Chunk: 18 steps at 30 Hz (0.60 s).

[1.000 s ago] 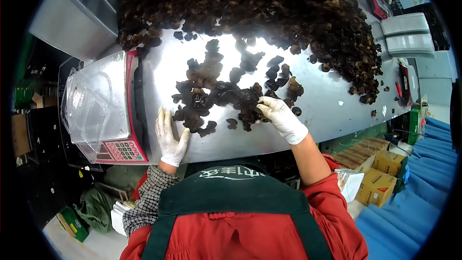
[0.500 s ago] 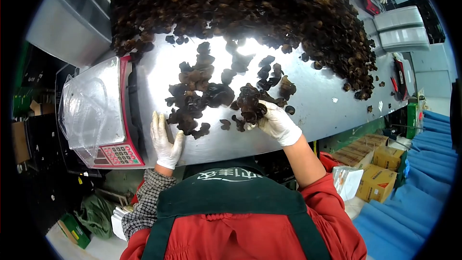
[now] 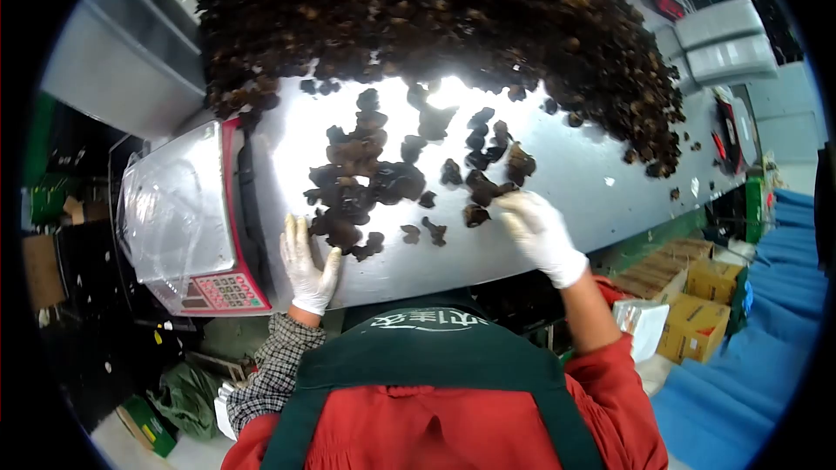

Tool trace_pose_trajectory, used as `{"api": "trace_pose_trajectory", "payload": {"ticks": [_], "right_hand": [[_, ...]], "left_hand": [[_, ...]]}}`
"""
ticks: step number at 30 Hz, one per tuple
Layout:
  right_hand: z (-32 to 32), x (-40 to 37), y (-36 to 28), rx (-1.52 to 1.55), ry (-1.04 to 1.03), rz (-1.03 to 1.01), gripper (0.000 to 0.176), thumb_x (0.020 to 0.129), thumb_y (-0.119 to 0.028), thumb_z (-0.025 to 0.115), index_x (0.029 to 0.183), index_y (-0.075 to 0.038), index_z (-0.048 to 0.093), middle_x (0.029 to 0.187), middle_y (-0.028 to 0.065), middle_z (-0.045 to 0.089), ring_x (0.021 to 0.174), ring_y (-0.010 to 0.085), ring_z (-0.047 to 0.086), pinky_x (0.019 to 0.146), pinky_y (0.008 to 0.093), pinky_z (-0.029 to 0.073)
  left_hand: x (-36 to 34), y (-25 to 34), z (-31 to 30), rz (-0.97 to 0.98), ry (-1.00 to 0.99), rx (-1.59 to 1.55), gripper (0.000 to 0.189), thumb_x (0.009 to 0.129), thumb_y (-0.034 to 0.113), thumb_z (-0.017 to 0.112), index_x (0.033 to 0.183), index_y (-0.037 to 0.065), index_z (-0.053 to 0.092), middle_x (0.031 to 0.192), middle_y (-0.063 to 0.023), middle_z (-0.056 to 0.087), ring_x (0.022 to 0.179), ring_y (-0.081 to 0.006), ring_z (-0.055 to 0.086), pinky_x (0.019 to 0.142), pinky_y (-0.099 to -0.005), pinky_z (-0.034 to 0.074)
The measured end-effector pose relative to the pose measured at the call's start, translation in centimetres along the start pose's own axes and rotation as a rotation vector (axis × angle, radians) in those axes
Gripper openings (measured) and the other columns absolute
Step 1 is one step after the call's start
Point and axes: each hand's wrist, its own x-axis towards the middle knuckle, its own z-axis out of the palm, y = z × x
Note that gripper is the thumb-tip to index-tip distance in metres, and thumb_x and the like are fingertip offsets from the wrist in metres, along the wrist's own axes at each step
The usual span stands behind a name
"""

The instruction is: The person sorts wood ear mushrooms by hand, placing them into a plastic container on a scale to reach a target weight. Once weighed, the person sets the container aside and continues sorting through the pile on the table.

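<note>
My left hand (image 3: 309,268), in a white glove, rests on the steel table near its front edge, fingers stretched and thumb apart. Just beyond it lies a loose group of dark wood ear mushrooms (image 3: 353,200). My right hand (image 3: 542,238), gloved too, reaches in from the right with its thumb and fingers slightly apart. Its fingertips are right at the edge of a wood ear piece (image 3: 482,186), and nothing shows inside the hand. A small dark piece (image 3: 475,215) lies beside them. More single pieces (image 3: 434,231) are scattered between my hands.
A large heap of wood ears (image 3: 435,26) covers the far side of the table (image 3: 583,204). On the left stand a red-edged scale (image 3: 187,218) with clear plastic on it and a grey bin (image 3: 131,52). White trays (image 3: 730,42) are stacked far right; cardboard boxes (image 3: 694,328) sit below.
The wood ear clump that my right hand held is no longer in it. That hand has shifted right, to the pieces there. My left hand stays in place on the table; the view has tilted slightly.
</note>
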Motion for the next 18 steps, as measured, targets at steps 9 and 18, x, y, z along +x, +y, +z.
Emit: {"api": "trace_pose_trajectory", "payload": {"ticks": [9, 18], "right_hand": [[12.1, 8.2, -6.0, -0.24, -0.225, -0.402, 0.053, 0.081, -0.032, 0.067, 0.126, -0.006, 0.054, 0.135, 0.0199, 0.046, 0.126, 0.0341, 0.042, 0.109, 0.0476, 0.029], [10.0, 14.0, -4.6, -0.126, -0.08, -0.342, 0.02, 0.079, -0.011, 0.065, 0.099, -0.007, 0.065, 0.102, 0.0078, 0.062, 0.094, 0.0268, 0.059, 0.082, 0.0393, 0.046]], "left_hand": [[-0.3, 0.1, 0.1, -0.007, 0.041, -0.039, 0.082, 0.082, 0.039, 0.068, 0.143, -0.001, 0.031, 0.146, -0.0295, 0.029, 0.134, -0.0429, 0.032, 0.11, -0.0492, 0.025], [-0.2, 0.0, 0.0, -0.024, 0.023, -0.047, 0.083, 0.082, 0.042, 0.068, 0.143, -0.001, 0.031, 0.146, -0.028, 0.029, 0.131, -0.0424, 0.034, 0.108, -0.049, 0.027]]}}
